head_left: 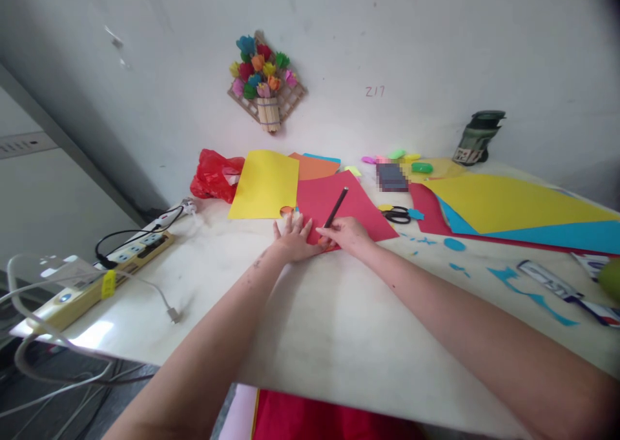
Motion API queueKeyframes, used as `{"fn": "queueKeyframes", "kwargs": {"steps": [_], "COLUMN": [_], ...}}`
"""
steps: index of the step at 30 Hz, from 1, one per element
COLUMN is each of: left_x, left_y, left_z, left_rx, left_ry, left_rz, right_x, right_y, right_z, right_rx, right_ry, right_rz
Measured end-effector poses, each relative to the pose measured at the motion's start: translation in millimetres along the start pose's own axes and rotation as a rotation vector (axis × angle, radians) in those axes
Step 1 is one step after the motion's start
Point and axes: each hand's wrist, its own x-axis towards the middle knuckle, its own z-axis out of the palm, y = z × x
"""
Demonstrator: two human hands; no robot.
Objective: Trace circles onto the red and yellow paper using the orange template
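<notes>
Our two bare forearms [208, 356] over one table [314, 343].
Our right hand [346, 233] pinches one dark pencil [337, 207] over one red paper sheet [356, 201]; our left hand [292, 240], spread, grasping nothing, rests by its left edge. One pair of scissors [398, 219] lies right.

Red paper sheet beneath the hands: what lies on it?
On the red sheet: the left hand, and the right hand holding a slim dark pen or pencil. A small orange patch shows between them. Whatever the hands cover is hidden.
</notes>
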Motion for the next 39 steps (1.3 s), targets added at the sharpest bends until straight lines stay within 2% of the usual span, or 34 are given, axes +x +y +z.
{"fn": "queueKeyframes", "kwargs": {"steps": [3,7,11,14,18,28,39], "left_x": [-5.4,-11.4,-17.3,-23.0,-28.0,-27.7,-30.9], "left_y": [1.9,4.1,8.6,14.2,19.7,22.7,30.0], "left_z": [2.8,4.5,3.8,4.6,8.2,15.9,15.7], "left_rx": [-0.012,-0.038,-0.045,-0.003,0.027,0.009,0.016], "left_ry": [0.051,0.088,0.115,0.244,0.34,0.34,0.341], "left_rz": [-0.014,-0.041,-0.071,-0.104,-0.13,-0.189,-0.22], "right_x": [6.4,7.5,4.3,4.1,4.7,5.3,3.2], "right_y": [-0.5,-6.2,-7.4,-3.9,-1.3,-1.8,-9.6], "right_z": [-2.0,-3.9,-0.1,3.3,4.5,1.2,-2.0], "right_rx": [0.077,0.223,0.342,0.359,0.321,0.019,-0.108], "right_ry": [-0.034,0.0,-0.059,-0.079,-0.078,-0.068,-0.063], "right_rz": [0.013,-0.054,-0.051,-0.067,-0.086,-0.149,-0.17]}}
